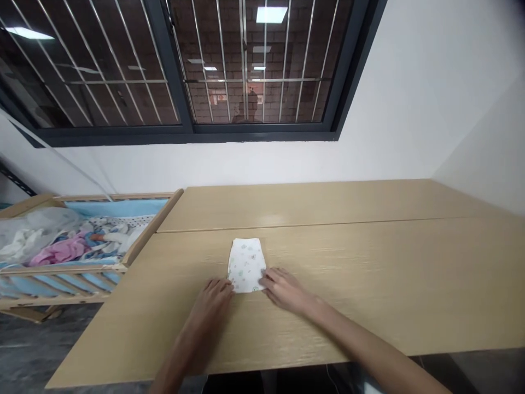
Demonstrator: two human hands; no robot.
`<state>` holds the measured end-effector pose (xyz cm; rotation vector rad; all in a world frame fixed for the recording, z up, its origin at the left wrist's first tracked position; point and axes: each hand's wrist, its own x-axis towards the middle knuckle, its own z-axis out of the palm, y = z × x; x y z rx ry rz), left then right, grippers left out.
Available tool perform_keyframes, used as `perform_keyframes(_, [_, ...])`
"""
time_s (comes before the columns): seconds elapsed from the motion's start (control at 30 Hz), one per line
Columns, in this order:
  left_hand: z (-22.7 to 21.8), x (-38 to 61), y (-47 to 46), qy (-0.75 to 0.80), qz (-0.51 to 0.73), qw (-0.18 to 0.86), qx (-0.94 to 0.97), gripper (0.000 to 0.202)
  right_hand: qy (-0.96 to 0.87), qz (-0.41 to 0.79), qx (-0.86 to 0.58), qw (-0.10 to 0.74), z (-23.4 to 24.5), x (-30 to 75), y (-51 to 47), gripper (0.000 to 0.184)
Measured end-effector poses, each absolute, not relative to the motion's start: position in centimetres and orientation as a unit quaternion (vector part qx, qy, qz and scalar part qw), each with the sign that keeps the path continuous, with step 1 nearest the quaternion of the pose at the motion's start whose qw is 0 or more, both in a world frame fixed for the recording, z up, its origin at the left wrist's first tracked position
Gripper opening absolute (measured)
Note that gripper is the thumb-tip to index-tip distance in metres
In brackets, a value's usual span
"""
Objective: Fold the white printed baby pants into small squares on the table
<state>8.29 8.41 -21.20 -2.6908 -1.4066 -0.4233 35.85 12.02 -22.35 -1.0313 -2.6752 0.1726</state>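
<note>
A small white cloth point(246, 265) with a scattered pale print lies flat on the wooden table, narrower at its far end. It looks folded, but I cannot make out what kind of item it is. At its near left corner, my left hand point(214, 301) grips the edge with bent fingers. My right hand point(283, 287) has its fingertips closed on the near right edge, the thumb side toward me. Both forearms reach in from the near side of the table.
The light wooden table point(369, 273) has a seam across it and meets a white wall behind. Left of it stands a wooden crib point(135, 241) with blue lining, holding a pink cloth point(61, 249) and other jumbled fabrics. A barred window point(258, 71) is above.
</note>
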Motion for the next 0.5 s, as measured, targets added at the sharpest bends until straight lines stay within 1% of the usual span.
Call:
perform_keyframes(0.1, [-21.2, 8.9, 8.1, -0.475, -0.133, 0.04, -0.869, 0.025, -0.913, 0.058, -0.374, 0.155, -22.3, 35.6, 11.2, 0.022])
perform_keyframes(0.2, [-20.8, 9.6, 7.7, -0.501, -0.174, 0.0, -0.848, 0.021, -0.887, 0.134, -0.403, 0.182, -20.6, 35.5, 10.8, 0.015])
perform_keyframes(0.27, [-20.3, 9.8, 7.9, -0.512, -0.206, -0.031, -0.833, 0.021, -0.864, 0.195, -0.416, 0.204, -19.5, 35.6, 11.2, 0.015])
perform_keyframes(0.33, [-20.0, 9.9, 8.9, -0.536, -0.226, -0.041, -0.813, 0.022, -0.842, 0.235, -0.429, 0.228, -18.8, 35.6, 12.3, 0.016])
perform_keyframes(0.4, [-19.9, 10.2, 10.7, -0.575, -0.233, -0.033, -0.783, 0.025, -0.818, 0.25, -0.451, 0.255, -18.9, 35.3, 14.0, 0.017])
perform_keyframes(0.5, [-20.2, 10.7, 14.1, -0.624, -0.232, -0.019, -0.746, 0.027, -0.786, 0.231, -0.493, 0.293, -19.9, 34.1, 17.0, 0.02])
